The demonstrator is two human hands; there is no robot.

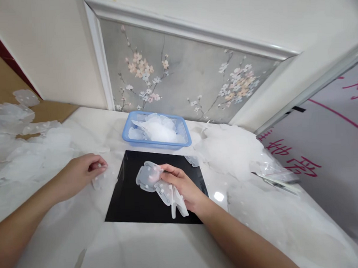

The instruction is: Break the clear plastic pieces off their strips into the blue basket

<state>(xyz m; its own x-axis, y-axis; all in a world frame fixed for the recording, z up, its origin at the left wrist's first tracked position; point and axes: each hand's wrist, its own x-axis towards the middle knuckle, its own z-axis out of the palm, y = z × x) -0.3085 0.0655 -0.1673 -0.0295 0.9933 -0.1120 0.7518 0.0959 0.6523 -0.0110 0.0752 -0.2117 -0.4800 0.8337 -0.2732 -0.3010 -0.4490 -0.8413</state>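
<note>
My right hand (184,185) is closed around several thin, frosted translucent plastic pieces (148,177) with wavy edges and small round dots. These fan out above a black rectangular mat (131,207) on the table. To the left of the mat, my left hand (81,173) has its fingers pinched together on another translucent plastic piece (100,181), which hangs just under the fingertips against the pale surface. The exact kind of these pieces cannot be made out. One more piece (192,161) lies at the mat's upper right corner.
Behind the mat a blue plastic basket (158,144) holds more translucent pieces. A large heap (227,149) lies to its right, beside a clear plastic bag (275,171). Another heap (37,156) spreads at the left. A whiteboard (324,135) with red writing borders the right side.
</note>
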